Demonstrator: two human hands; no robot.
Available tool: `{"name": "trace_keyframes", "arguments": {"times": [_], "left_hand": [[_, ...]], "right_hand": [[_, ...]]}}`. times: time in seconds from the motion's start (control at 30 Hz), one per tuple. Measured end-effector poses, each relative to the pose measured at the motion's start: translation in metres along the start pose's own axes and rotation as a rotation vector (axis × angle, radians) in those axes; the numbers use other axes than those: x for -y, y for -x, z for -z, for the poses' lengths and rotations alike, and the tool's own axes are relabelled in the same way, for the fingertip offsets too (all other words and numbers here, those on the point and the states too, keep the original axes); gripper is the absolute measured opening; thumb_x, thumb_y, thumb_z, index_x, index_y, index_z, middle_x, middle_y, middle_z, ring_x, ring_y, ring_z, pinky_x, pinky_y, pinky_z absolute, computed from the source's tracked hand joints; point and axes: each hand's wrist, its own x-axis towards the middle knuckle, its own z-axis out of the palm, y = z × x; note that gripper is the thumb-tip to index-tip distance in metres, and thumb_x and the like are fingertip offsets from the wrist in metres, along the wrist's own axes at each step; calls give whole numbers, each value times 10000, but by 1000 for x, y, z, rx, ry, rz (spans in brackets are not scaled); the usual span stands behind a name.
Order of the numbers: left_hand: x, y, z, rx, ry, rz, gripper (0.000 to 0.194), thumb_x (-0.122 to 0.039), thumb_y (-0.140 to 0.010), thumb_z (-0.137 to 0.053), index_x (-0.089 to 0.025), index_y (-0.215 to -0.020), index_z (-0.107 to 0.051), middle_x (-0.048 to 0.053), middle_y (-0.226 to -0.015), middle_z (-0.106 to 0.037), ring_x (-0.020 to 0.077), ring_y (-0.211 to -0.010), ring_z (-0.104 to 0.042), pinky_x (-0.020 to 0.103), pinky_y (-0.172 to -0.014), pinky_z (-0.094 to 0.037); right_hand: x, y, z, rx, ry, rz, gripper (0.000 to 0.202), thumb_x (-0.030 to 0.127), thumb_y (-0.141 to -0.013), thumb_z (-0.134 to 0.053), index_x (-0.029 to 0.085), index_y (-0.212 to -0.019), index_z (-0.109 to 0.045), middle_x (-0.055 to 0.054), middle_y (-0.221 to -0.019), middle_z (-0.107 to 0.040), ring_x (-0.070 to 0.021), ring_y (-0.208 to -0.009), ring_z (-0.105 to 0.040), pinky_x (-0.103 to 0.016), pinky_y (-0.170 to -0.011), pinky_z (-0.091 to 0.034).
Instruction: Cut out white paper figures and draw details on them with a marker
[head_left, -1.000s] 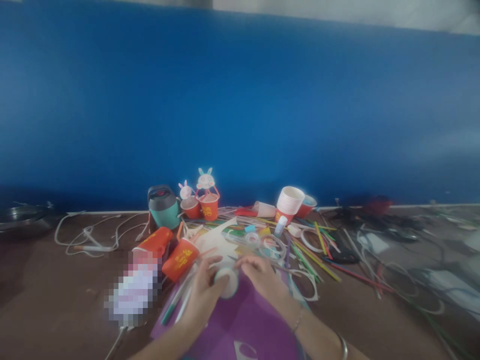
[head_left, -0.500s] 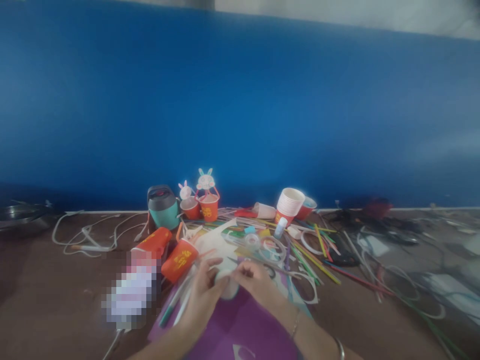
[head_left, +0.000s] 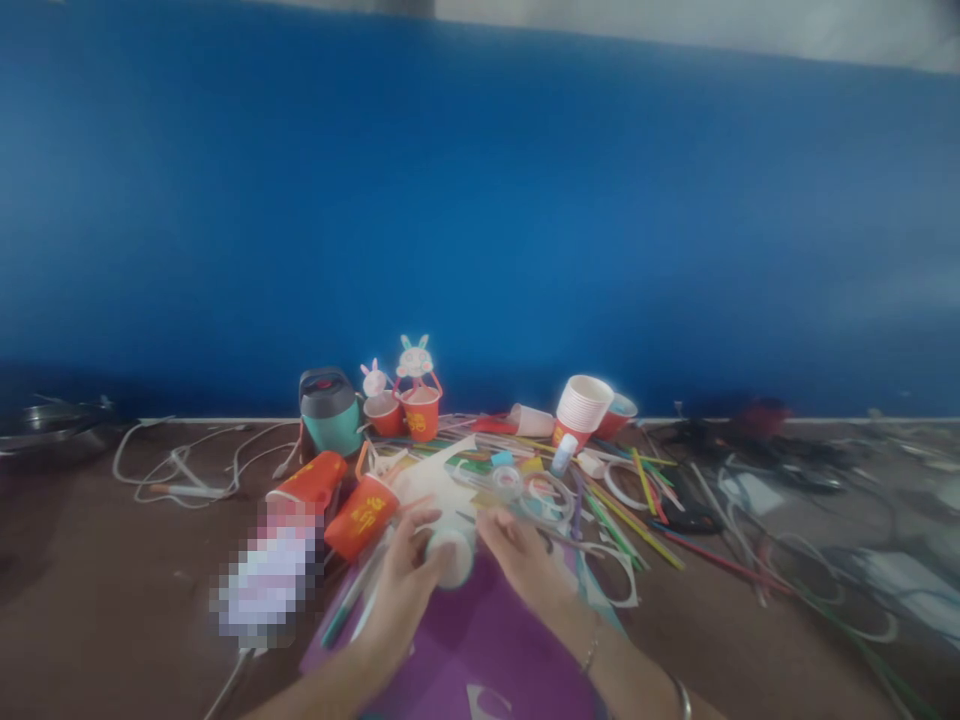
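My left hand (head_left: 409, 568) grips a small white paper disc (head_left: 454, 558) at its left edge, thumb across its face. The disc is above a purple sheet (head_left: 487, 650). Just to the right, my right hand (head_left: 517, 555) is apart from the disc, fingers stretched forward and holding nothing that I can see. Scissors (head_left: 465, 517) lie by its fingertips, partly covered by the hand. Beyond both hands is white paper (head_left: 435, 480). A teal marker (head_left: 337, 620) rests left of my left wrist.
Two red paper cups (head_left: 364, 515) lie tipped at the left, near a blurred-out phone-like object. Behind stand a teal jar (head_left: 330, 415), cups with rabbit figures (head_left: 416, 360) and a cup stack (head_left: 583, 405). Tape rolls (head_left: 506, 483) and coloured sticks (head_left: 637, 525) spread right.
My right hand has let go of the disc's right side and drawn away to the right, its fingers straightening. The disc stays in my left hand and now shows more fully.
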Motion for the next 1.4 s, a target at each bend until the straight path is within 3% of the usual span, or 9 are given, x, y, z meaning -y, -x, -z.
{"name": "trace_keyframes", "arguments": {"times": [0.13, 0.33, 0.47, 0.67, 0.77, 0.93, 1.07, 1.2, 1.4], "left_hand": [[1, 0, 0, 22, 8, 1, 499, -392, -693, -724, -180, -1068, -471, 21, -789, -648, 166, -717, -584, 255, -623, -446], [5, -1, 1, 17, -2, -6, 457, -342, -702, -711, -189, -1060, -473, 7, -791, -643, 157, -730, -580, 245, -625, -452], [6, -2, 3, -8, 13, -14, 466, -345, -684, -726, -191, -1052, -486, 12, -796, -649, 163, -719, -591, 249, -612, -456], [2, -1, 1, -25, 26, -18, 499, -355, -672, -739, -184, -1068, -489, 35, -828, -665, 178, -736, -608, 258, -612, -464], [2, -1, 1, -19, 19, -21, 502, -369, -674, -738, -181, -1065, -486, 23, -792, -653, 173, -722, -595, 254, -602, -460], [8, -2, 1, 55, -32, -37, 465, -381, -714, -713, -192, -1064, -471, -13, -712, -629, 139, -645, -553, 231, -572, -420], [7, -2, 0, 97, -69, -11, 479, -419, -702, -720, -191, -1052, -485, -38, -637, -600, 128, -594, -537, 224, -555, -396], [-1, 0, -1, 85, -91, -1, 451, -415, -705, -715, -187, -1041, -519, -20, -675, -619, 139, -646, -571, 228, -588, -405], [1, -2, 1, 48, -91, -51, 403, -362, -716, -700, -187, -1029, -516, -50, -620, -576, 106, -552, -517, 208, -511, -341]], "right_hand": [[-5, 1, -5, 114, -63, 26, 207, 342, -797, -538, 191, -659, -512, 27, -623, -510, -128, -618, -472, -236, -586, -404], [-7, 2, -8, 109, -74, -2, 185, 314, -774, -506, 186, -649, -552, 23, -603, -516, -127, -597, -464, -235, -564, -384], [-12, 2, -8, 20, -41, 35, 225, 319, -814, -488, 200, -643, -571, 13, -599, -527, -143, -606, -487, -249, -563, -411], [-21, 6, -1, -139, -61, 138, 194, 412, -827, -546, 269, -729, -630, -50, -752, -619, -225, -800, -568, -333, -707, -483], [-16, 6, -2, -124, -75, 108, 220, 398, -857, -519, 249, -722, -607, -32, -692, -594, -198, -704, -563, -321, -654, -487], [-9, 4, -12, -34, -257, 21, 238, 324, -776, -610, 206, -982, -592, -11, -822, -606, -165, -746, -577, -279, -666, -486], [-12, 4, -14, -38, -275, 28, 236, 242, -739, -613, 199, -970, -593, 7, -771, -577, -150, -714, -555, -264, -647, -469], [-15, 1, -9, -109, -380, -7, 225, 284, -739, -622, 198, -943, -580, 3, -781, -569, -146, -682, -540, -267, -618, -448], [-16, -3, -7, -82, -454, -44, 256, 393, -789, -595, 212, -969, -577, -8, -782, -590, -175, -730, -559, -287, -631, -437]]}}
